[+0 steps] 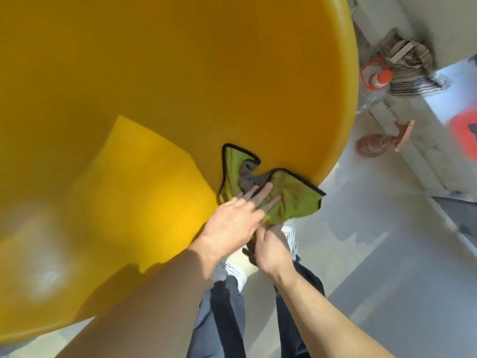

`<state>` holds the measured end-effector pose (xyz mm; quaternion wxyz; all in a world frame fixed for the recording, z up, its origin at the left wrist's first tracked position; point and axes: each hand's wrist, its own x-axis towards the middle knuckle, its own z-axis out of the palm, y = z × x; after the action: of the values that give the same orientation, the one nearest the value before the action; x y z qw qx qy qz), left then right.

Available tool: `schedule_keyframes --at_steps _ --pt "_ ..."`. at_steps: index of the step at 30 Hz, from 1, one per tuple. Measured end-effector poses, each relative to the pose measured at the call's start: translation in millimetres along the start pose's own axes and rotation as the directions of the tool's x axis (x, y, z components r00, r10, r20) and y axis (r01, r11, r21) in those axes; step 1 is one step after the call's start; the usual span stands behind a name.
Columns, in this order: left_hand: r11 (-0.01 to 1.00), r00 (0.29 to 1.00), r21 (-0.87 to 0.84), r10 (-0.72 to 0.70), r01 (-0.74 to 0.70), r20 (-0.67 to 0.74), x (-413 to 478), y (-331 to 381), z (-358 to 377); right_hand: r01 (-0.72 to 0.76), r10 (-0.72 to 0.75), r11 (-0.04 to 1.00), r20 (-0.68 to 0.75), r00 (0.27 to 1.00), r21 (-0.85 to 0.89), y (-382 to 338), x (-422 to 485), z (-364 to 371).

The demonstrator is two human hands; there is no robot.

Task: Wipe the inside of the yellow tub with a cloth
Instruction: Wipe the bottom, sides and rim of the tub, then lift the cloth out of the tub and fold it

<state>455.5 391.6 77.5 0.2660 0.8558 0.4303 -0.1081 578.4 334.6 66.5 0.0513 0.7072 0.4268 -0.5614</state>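
The big yellow tub fills the left and top of the head view, its round wall curving down to a rim near my legs. A green cloth with a black border and a grey underside is draped over the tub's near rim. My left hand lies flat on the cloth, fingers spread, pressing it against the tub. My right hand sits just below and grips the cloth's hanging lower end.
A grey concrete floor with a wet patch lies to the right. An orange-and-white cone, a striped cloth, a brown brush and an orange object are at the far right. My shoes stand by the rim.
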Motion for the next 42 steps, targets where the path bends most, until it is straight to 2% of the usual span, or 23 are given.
schedule_keyframes --at_steps 3,6,7,9,11,12,13,15,16,17,18,20,22,24,27,29,31,33,35,37,38,40,42 --pt "0.986 0.936 0.088 -0.162 0.142 0.312 -71 -32 15 0.057 0.015 0.984 0.403 0.915 -0.166 -22 -32 47" --pt "0.918 0.738 0.094 -0.368 0.386 0.566 -142 -54 4 0.195 -0.070 0.961 0.504 0.861 -0.199 -66 -63 77" --pt "0.855 0.680 0.055 -0.447 0.516 0.581 -164 -56 -7 0.252 -0.124 0.947 0.499 0.858 -0.198 -81 -73 81" --pt "0.587 0.552 -0.109 -0.661 0.802 0.508 -205 -57 -24 0.367 -0.235 0.912 0.498 0.835 -0.185 -105 -87 79" --pt "0.204 0.378 -0.395 -0.817 0.896 0.435 -240 -61 -42 0.462 -0.335 0.874 0.500 0.799 -0.152 -124 -98 69" --pt "0.024 0.302 -0.549 -0.855 0.836 0.423 -254 -60 -51 0.498 -0.372 0.855 0.498 0.784 -0.144 -130 -101 65" --pt "-0.147 0.249 -0.702 -0.868 0.697 0.429 -265 -62 -57 0.509 -0.388 0.852 0.505 0.771 -0.124 -136 -103 59" --pt "-0.439 0.250 -0.854 -0.826 0.278 0.506 -283 -64 -71 0.416 -0.316 0.907 0.543 0.778 -0.070 -149 -102 47" --pt "-0.514 0.257 -0.850 -0.811 0.117 0.526 -289 -62 -75 0.353 -0.238 0.930 0.564 0.791 -0.103 -154 -100 43" --pt "-0.537 0.260 -0.843 -0.810 0.031 0.525 -294 -59 -74 0.324 -0.162 0.924 0.561 0.812 -0.202 -158 -97 42" --pt "-0.516 0.244 -0.856 -0.829 0.018 0.504 -296 -56 -73 0.351 -0.127 0.868 0.527 0.840 -0.350 -161 -93 43" --pt "-0.437 0.216 -0.899 -0.876 0.027 0.432 -297 -45 -70 0.424 -0.215 0.687 0.392 0.895 -0.591 -170 -92 49" --pt "-0.335 0.276 -0.942 -0.904 0.024 0.328 -299 -31 -76 0.512 -0.428 0.667 0.285 0.858 -0.540 -190 -105 57" --pt "-0.203 0.393 -0.977 -0.895 0.059 0.210 -301 -16 -83 0.646 -0.535 0.653 0.363 0.763 -0.394 -217 -125 62" --pt "-0.108 0.536 -0.993 -0.837 0.042 0.114 -310 5 -97 0.726 -0.351 0.546 0.673 0.651 -0.418 -253 -153 70" --pt "-0.060 0.544 -0.994 -0.834 0.087 0.098 -321 16 -99 0.767 -0.166 0.391 0.780 0.603 -0.509 -269 -173 74" --pt "-0.040 0.492 -0.995 -0.867 0.096 0.082 -334 26 -96 0.784 0.036 0.269 0.819 0.572 -0.560 -279 -190 78" --pt "-0.081 0.404 -0.997 -0.912 0.003 0.076 -348 35 -90 0.778 0.173 0.168 0.795 0.582 -0.606 -274 -200 86" --pt "-0.128 0.278 -0.990 -0.955 -0.066 0.105 -359 45 -86 0.752 0.190 0.078 0.751 0.633 -0.654 -266 -207 88" --pt "-0.149 0.176 -0.989 -0.973 0.005 0.148 -363 59 -81 0.724 0.113 -0.018 0.718 0.687 -0.690 -260 -216 85" --pt "-0.173 0.156 -0.981 -0.970 0.086 0.185 -362 67 -80 0.714 0.048 -0.038 0.712 0.700 -0.699 -257 -223 83" --pt "-0.258 0.201 -0.951 -0.936 0.171 0.290 -359 83 -84 0.726 -0.089 0.015 0.722 0.686 -0.688 -251 -235 79" --pt "-0.361 0.332 -0.931 -0.873 0.051 0.357 -360 96 -96 0.779 -0.232 0.123 0.745 0.625 -0.615 -247 -252 73"
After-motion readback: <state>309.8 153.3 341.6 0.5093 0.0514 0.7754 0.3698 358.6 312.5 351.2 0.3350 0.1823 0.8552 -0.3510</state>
